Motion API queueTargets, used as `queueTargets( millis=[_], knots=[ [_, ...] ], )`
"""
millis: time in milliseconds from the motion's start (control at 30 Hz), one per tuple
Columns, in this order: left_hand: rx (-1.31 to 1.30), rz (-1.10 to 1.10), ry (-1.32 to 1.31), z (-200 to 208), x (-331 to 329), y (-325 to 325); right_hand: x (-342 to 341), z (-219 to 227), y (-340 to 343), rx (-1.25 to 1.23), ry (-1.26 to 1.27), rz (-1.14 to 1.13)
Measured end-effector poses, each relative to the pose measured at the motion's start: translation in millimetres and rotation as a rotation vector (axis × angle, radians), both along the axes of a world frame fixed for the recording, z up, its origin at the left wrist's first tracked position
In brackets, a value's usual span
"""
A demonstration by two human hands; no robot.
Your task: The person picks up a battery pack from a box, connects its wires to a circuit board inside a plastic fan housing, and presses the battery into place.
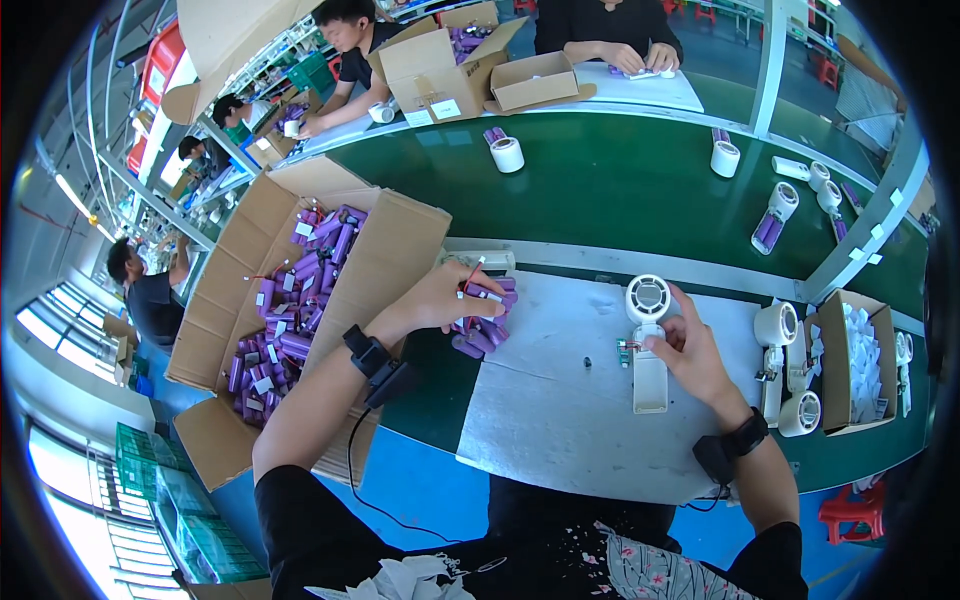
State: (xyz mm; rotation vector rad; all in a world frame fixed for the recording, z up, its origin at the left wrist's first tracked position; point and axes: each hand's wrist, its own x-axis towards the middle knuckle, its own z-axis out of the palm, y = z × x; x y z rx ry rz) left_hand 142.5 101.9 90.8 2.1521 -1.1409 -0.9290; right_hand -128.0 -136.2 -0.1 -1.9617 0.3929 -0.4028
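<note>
My left hand (452, 298) reaches over a small heap of purple battery cells (476, 343) at the left edge of the pale work mat (540, 400). Its fingers are closed round a purple battery cell (485, 292) with a red wire sticking up. On the right of the mat lies an open white handheld fan housing (650, 385), its round head away from me. My right hand (688, 352) grips it near the neck, thumb on the body. A small green circuit board (626, 352) with wires hangs at its left side. A tiny dark part (587, 362) lies on the mat.
A cardboard box (400, 245) full of purple cells stands at my left. On the right are white fan parts (775, 325) and a box (858, 400) of small white pieces. Beyond the metal rail, a green conveyor belt (620, 190) carries fan units; other people work across it.
</note>
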Motion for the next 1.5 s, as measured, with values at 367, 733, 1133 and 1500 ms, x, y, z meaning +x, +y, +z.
queueTargets(
  millis=[367, 733, 1133, 1500],
  knots=[
    [0.096, -0.302, -0.462, -11.0, 6.4, 7.6, -1.0, 0.3, -2.5, 0.004, -0.002, 0.012],
    [0.189, -0.380, -0.368, 44.7, -7.5, 8.4, 1.1, -1.7, -1.3, 0.009, -0.011, 0.011],
    [0.280, 0.374, -0.703, 79.6, 147.1, 109.1, -0.4, -2.0, 0.4, -0.056, 0.003, -0.007],
    [0.407, 0.290, -0.814, 31.9, 171.6, 90.3, 1.8, -4.0, -0.7, 0.019, -0.016, 0.007]
  ],
)
